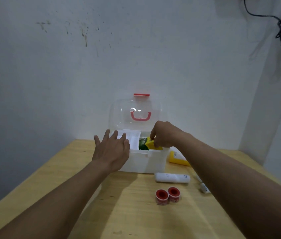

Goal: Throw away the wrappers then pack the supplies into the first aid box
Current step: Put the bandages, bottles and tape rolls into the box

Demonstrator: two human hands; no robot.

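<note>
While the wooden table (pixel 53 195) bears everything, I read this as the packing step, with no wrappers in sight. My white first aid box (pixel 144 161) stands at the far edge, its clear lid (pixel 136 112) raised against the wall. My left hand (pixel 112 150) rests spread and empty on the box's left rim, steadying it. My right hand (pixel 163 135) pinches a green and yellow carton (pixel 147 144), half inside the box's right compartment. Still outside lie a yellow bottle (pixel 177 160), a white bandage roll (pixel 172 178) and two red-cored tape rolls (pixel 168 196). Next, I judge, I should seat the carton flat, let go, then reach for the bottle.
</note>
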